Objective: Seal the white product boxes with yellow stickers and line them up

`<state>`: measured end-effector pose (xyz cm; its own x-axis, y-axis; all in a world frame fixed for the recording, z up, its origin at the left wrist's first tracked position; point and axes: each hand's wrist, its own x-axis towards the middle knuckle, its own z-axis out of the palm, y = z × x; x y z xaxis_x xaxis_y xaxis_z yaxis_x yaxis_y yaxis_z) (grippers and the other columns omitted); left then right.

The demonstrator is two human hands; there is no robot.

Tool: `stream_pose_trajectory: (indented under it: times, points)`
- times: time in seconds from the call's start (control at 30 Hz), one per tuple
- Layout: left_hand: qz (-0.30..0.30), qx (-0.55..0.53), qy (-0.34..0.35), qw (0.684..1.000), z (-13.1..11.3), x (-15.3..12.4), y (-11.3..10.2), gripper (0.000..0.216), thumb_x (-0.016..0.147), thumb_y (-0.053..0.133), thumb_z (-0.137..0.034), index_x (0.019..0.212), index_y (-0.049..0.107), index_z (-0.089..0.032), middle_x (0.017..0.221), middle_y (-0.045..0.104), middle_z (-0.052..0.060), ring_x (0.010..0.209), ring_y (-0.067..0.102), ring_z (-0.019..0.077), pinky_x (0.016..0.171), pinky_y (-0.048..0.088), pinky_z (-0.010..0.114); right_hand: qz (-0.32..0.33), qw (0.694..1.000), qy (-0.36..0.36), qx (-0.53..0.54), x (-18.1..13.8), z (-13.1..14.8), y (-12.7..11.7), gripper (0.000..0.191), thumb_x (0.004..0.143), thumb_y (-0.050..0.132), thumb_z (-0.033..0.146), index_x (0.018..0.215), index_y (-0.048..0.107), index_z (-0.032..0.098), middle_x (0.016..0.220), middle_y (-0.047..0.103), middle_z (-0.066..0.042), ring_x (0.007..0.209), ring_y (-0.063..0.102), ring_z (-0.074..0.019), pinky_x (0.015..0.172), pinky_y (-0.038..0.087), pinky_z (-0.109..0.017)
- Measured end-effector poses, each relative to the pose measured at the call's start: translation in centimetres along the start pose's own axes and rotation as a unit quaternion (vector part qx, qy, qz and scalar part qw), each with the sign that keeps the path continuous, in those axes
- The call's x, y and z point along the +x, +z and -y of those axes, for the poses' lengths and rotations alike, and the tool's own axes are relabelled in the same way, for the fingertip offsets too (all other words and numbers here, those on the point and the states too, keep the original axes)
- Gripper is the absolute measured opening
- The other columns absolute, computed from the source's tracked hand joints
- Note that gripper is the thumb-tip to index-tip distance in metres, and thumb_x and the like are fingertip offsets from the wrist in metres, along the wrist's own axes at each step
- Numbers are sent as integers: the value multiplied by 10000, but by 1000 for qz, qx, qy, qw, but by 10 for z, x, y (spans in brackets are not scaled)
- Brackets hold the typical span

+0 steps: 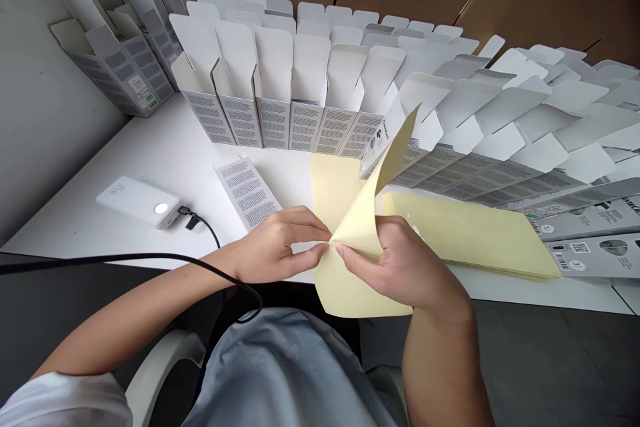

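at the left of the white table (150, 140), near its left edge, lies a flat white rectangular power bank (139, 201) with a thin black cable (200, 220) running from its right end. just to its right lies a flat white printed card panel (247, 192), and behind these, along the far edge, stand rows of open white cardboard cartons (274, 97), their flaps raised.

the left hand (280, 247) comes in from the near edge, thumb and fingers closed in a pinch on the pale yellow paper sheet (345, 280). the right hand (400, 267) is closed on the same sheet just beside it, so the two hands nearly meet with the pinched part between them. the sheet's long axis runs from beyond the near edge of the table up toward the cartons. a curled flap rises from the grip toward the far right, its tip against a carton, while the lower corner overhangs the near edge.

to the right of the right hand lies a stack of pale yellow sheets (470, 233), and at the right edge lie printed white cartons (590, 233).
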<state>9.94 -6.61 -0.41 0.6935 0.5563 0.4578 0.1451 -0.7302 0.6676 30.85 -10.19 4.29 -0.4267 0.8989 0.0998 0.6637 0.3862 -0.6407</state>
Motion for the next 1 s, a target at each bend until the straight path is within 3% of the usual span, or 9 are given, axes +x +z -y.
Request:
stream_pose_trajectory:
  times: [0.37, 0.57, 1.0]
  points:
    - [-10, 8, -6, 1000, 7, 1, 4, 233, 898, 531, -188, 1000, 736, -145, 996, 688, 67, 929, 629, 35, 837, 514, 131, 8, 1000, 9, 5, 2, -4, 1, 85, 844, 561, 170, 761, 563, 187, 709, 622, 3, 627, 550, -126, 574, 417, -224]
    - [-8, 0, -13, 1000, 7, 2, 4, 234, 900, 537, -201, 996, 739, -132, 1009, 688, 82, 947, 631, 42, 849, 518, 134, -4, 1000, -7, 7, 4, -4, 2, 167, 842, 562, 152, 699, 481, 187, 638, 569, 32, 573, 497, -95, 543, 389, -202]
    - [-7, 1, 7, 1000, 9, 3, 3, 246, 894, 525, -167, 1021, 731, -121, 1033, 683, 91, 973, 637, 41, 864, 524, 122, 5, 1000, -1, 18, 4, -7, 1, 131, 850, 559, 162, 726, 520, 179, 652, 562, 41, 590, 478, -82, 552, 390, -182]
